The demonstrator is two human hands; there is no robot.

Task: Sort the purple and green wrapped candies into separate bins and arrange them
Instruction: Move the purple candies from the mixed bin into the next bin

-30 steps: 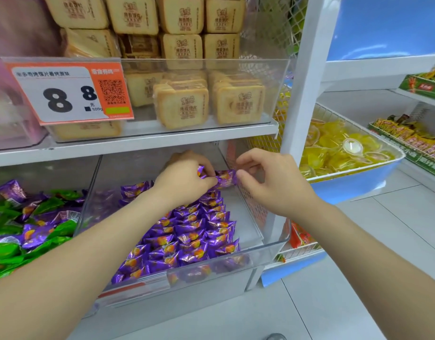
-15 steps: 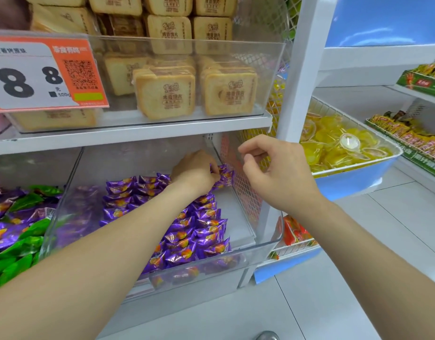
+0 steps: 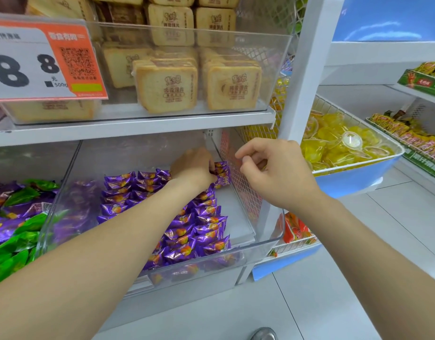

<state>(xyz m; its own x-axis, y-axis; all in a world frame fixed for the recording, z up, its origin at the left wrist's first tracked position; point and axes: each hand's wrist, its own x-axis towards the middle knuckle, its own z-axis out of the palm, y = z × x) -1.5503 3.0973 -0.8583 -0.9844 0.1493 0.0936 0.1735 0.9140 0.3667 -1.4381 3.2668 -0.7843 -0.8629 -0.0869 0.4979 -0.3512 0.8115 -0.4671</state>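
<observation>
Here, a purple candy [image 3: 222, 176] is pinched by the curled fingers of the left hand [image 3: 194, 168] at the far right corner of the clear bin [image 3: 268, 244], at the far end of the right-hand row. It lies just right of those fingertips, its length apparently set across like the row. The right hand [image 3: 277, 173] is held just to the right, apart from it, fingers curled on nothing visible. The left hand is judged nearer for seating it.
</observation>
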